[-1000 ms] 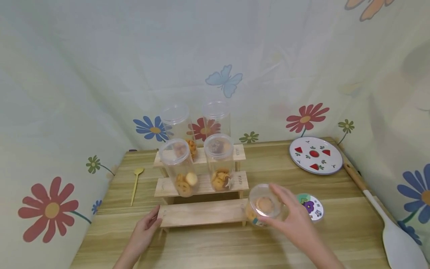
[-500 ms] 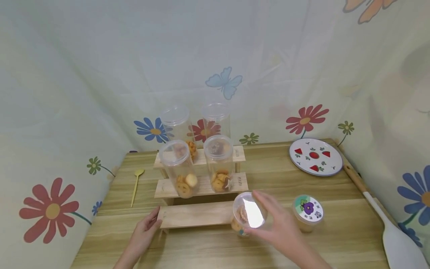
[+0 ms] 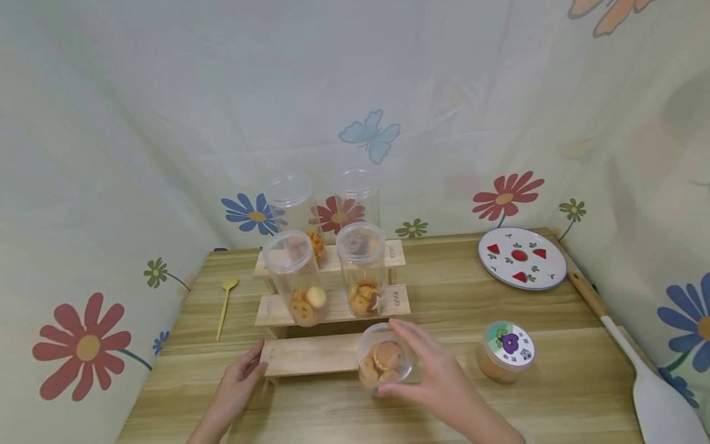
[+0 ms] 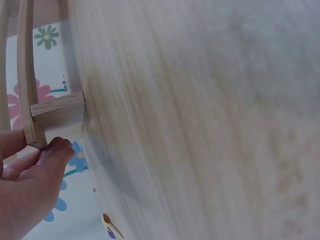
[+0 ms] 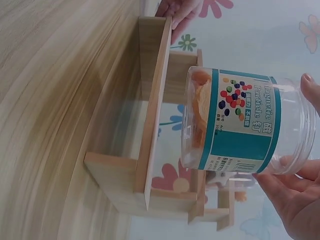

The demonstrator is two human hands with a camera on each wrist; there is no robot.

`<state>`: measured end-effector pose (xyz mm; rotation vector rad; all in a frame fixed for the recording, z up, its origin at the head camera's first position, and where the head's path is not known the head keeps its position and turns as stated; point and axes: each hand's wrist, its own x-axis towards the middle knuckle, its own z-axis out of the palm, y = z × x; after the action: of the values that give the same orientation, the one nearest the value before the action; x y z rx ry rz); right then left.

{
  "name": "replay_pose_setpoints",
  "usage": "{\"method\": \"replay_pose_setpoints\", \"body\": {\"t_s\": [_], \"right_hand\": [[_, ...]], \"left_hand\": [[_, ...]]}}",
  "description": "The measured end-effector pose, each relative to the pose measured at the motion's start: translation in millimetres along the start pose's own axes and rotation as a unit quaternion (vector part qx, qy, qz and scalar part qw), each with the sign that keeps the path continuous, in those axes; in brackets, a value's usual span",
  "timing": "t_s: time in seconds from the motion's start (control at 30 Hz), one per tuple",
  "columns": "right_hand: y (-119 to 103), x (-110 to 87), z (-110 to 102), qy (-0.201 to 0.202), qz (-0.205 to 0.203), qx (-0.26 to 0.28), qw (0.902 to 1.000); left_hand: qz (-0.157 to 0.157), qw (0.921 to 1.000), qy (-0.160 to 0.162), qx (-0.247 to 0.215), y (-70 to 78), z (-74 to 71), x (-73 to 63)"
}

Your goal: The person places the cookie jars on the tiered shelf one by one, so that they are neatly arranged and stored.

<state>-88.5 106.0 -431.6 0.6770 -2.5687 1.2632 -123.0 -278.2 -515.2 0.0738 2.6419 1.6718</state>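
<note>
My right hand (image 3: 444, 382) holds a clear plastic jar (image 3: 383, 364) of round cookies by its lid end, thumb and fingers on either side. In the right wrist view the jar's teal-and-white label (image 5: 242, 120) faces the camera, and the jar's base is close to the lowest step. A three-step wooden display rack (image 3: 310, 356) stands in the middle; whether the jar touches it cannot be told. With thumb and fingers my left hand (image 3: 235, 385) grips the left end of the lowest step, the board's corner (image 4: 35, 135) between them in the left wrist view.
Tall lidded jars with snacks stand on the upper steps, such as the middle-step right jar (image 3: 363, 271). On the right are a short tub (image 3: 506, 354) with a flower lid, a patterned plate (image 3: 521, 259) and a white spatula (image 3: 660, 401). A yellow spoon (image 3: 224, 308) lies left.
My right hand has carried the cookie jar leftward to the right part of the lowest step, uncovering the short tub. The left hand stays at the rack's end.
</note>
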Motion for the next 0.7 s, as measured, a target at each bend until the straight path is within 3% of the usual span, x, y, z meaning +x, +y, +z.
{"method": "replay_pose_setpoints", "body": {"t_s": [0.23, 0.5, 0.7], "right_hand": [[-7.4, 7.1, 10.8, -0.025, -0.02, 0.035, 0.9989], [-17.8, 22.0, 19.0, -0.054, -0.054, 0.023, 0.9968], [-24.7, 34.0, 29.9, -0.075, -0.081, 0.068, 0.9916]], "left_hand": [[0.002, 1.0, 0.003, 0.001, 1.0, -0.3, -0.2], [-0.009, 0.9999, 0.004, -0.002, -1.6, -0.8, 0.2], [-0.001, 0.9999, -0.001, -0.017, -2.0, -1.2, -0.4]]}}
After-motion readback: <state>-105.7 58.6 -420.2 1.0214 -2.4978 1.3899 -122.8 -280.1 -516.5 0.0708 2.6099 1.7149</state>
